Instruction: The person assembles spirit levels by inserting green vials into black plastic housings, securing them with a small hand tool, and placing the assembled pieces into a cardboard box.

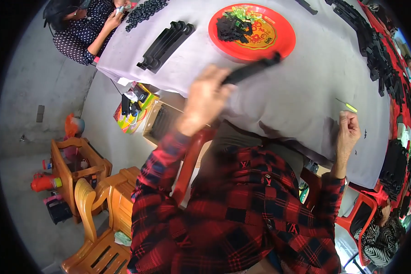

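My left hand (206, 98), blurred by motion, is closed round one end of a long black plastic part (253, 69), raised over the table and slanting up to the right. The part's far end overlaps the near rim of a red round tray (285, 43). Small black pieces (233, 28) and clear green pieces (244, 13) lie in that tray. My right hand (349, 127) is at the table's right side with its fingers curled together; what they pinch, if anything, is hidden. Just beyond the fingertips is a thin tool with a yellow-green handle (350, 108).
Several long black parts (166, 45) lie side by side on the grey cloth-covered table (297, 91). A co-worker (84, 32) sits at the far left by a heap of small black pieces (146, 11). More black parts (374, 50) line the right edge. Below stand an open carton (164, 121) and wooden chair (98, 228).
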Motion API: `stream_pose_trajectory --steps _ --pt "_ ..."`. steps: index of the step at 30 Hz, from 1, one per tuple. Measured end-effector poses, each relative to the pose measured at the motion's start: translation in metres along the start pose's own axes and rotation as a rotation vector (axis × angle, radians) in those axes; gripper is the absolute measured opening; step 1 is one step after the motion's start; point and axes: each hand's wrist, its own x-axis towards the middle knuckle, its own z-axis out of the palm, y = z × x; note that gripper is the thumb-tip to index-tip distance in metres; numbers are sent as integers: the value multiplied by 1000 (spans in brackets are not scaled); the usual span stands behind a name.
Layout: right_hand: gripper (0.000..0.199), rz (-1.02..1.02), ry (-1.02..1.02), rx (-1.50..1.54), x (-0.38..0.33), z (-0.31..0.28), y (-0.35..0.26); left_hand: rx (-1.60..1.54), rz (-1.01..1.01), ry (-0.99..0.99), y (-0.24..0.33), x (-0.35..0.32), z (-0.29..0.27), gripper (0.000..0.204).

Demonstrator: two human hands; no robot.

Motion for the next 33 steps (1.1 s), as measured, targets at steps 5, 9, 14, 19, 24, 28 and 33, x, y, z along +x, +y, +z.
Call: stream_pose_trajectory --steps 5,9,14,19,24,28,33 --pt "11 30 -85 -5 -14 18 9 272 -177 208 -76 -6 -49 37" --pt "13 62 -119 -69 -19 19 11 404 -235 202 -119 5 -49 39" --pt "14 16 -109 -135 -27 26 13 591 -272 202 -140 18 -31 40" --pt "13 47 -137 -184 -26 24 13 659 -266 256 -145 18 -29 48" --pt "12 18 -117 -201 -25 23 14 660 -219 423 -133 14 -34 59" --pt "12 58 -143 -188 -25 23 10 349 -300 711 -161 7 -53 73" --pt "13 35 -123 -239 -25 25 9 -222 -651 852 -201 20 -73 83"
